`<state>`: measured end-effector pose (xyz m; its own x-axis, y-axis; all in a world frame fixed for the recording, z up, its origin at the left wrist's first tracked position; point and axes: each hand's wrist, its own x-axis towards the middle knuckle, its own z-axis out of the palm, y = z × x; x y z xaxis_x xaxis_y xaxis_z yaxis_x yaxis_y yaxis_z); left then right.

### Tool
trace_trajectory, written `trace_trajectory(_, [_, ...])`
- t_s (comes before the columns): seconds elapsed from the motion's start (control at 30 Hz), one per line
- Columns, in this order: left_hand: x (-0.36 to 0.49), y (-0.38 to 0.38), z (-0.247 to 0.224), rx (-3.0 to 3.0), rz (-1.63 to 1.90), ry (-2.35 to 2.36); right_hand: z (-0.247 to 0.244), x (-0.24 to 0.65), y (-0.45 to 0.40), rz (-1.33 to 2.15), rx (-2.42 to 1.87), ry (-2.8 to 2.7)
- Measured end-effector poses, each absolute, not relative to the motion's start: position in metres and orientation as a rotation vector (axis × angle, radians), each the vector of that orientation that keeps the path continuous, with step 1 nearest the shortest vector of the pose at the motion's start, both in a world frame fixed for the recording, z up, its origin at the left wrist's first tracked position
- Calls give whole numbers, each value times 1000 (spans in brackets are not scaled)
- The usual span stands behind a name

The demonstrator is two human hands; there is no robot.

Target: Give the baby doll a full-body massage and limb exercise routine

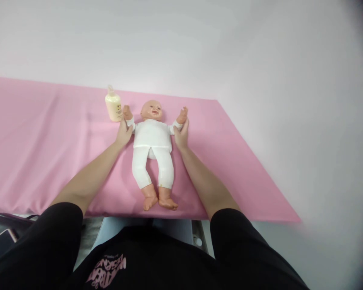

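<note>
A baby doll (152, 135) in a white top and white trousers lies on its back on a pink sheet (69, 161), its head away from me and its bare feet near the front edge. My left hand (124, 133) is closed around the doll's forearm on the left, by the white cuff. On the other side my right hand (181, 135) grips the opposite forearm in the same way. Both doll arms are spread outward and raised beside the head. My fingers are partly hidden under the doll's arms.
A pump bottle (113, 106) of pale yellow liquid stands just left of the doll, close to my left hand. White walls (274, 100) border the pink surface at the back and right. A phone-like device (1, 245) lies at the lower left.
</note>
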<state>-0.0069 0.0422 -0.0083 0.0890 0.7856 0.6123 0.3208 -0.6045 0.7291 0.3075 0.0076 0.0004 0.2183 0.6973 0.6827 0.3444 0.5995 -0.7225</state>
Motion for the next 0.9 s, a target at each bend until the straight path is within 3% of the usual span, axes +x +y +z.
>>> trace_trajectory(0.2, [4, 33, 0, 2365, 1191, 1110, -2, 298, 5, 321, -952, -1813])
trace_trajectory(0.9, [0, 31, 2, 2353, 1209, 1153, -6, 299, 10, 292, -937, -1783])
